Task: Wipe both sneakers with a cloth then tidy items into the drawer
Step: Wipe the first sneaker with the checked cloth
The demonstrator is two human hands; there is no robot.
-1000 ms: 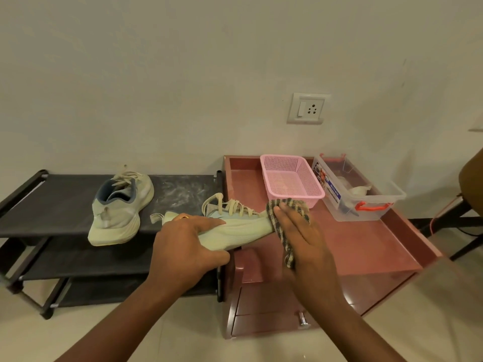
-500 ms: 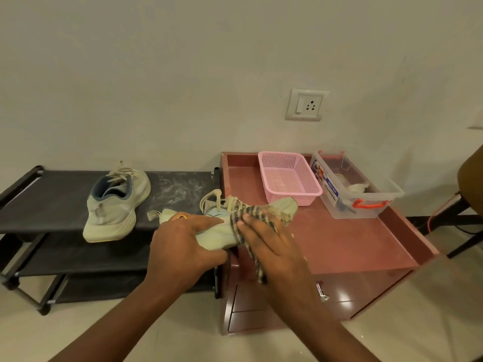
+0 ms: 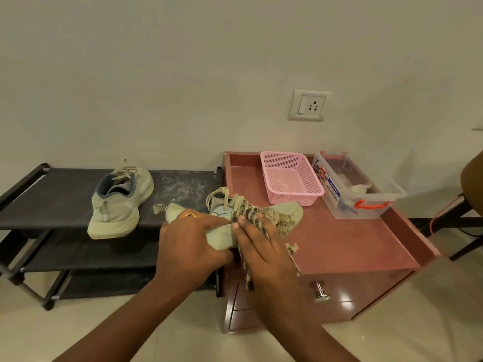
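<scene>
The left hand (image 3: 188,246) grips the pale sneaker (image 3: 291,209), fingers curled; the right hand (image 3: 261,254) presses the striped cloth (image 3: 278,220) onto it, fingers straight.

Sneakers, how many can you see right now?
2. One sneaker sits on the shoe rack's top shelf; the other sneaker is gripped by the left hand, with the right hand pressing a cloth on it.

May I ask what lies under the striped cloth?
The sneaker held by the left hand; the cloth, pressed by the right hand, hides its middle.
</scene>
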